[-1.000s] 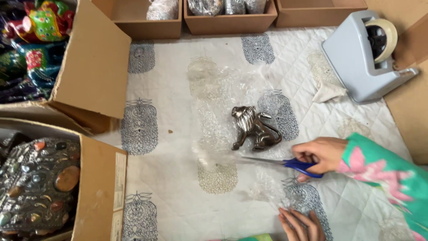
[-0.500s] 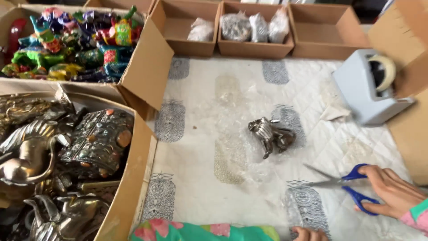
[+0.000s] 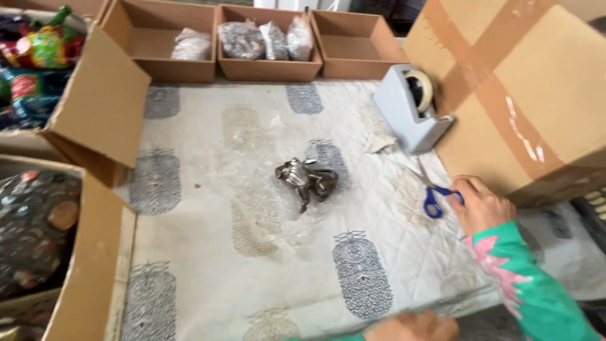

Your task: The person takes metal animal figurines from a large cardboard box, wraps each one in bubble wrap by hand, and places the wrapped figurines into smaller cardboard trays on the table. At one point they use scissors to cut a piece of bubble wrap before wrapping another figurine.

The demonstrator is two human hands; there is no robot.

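Note:
A small dark metal animal figurine [image 3: 307, 179] lies on a clear sheet of bubble wrap [image 3: 265, 215] in the middle of a white quilted cloth [image 3: 208, 271] with grey block prints. My right hand [image 3: 481, 205] rests on the cloth at the right and grips blue-handled scissors [image 3: 434, 196], blades pointing away towards the tape dispenser. My left hand [image 3: 411, 327] shows only partly at the bottom edge, lying on the near border of the cloth; nothing is visibly in it.
A grey tape dispenser [image 3: 410, 107] stands at the back right beside a large taped cardboard box [image 3: 524, 95]. Three low cardboard trays [image 3: 265, 44] line the back, two with wrapped items. Open boxes of figurines [image 3: 38, 233] stand on the left.
My right hand has carried the scissors to the right, near the large box. The camera has swung right, bringing that box into view.

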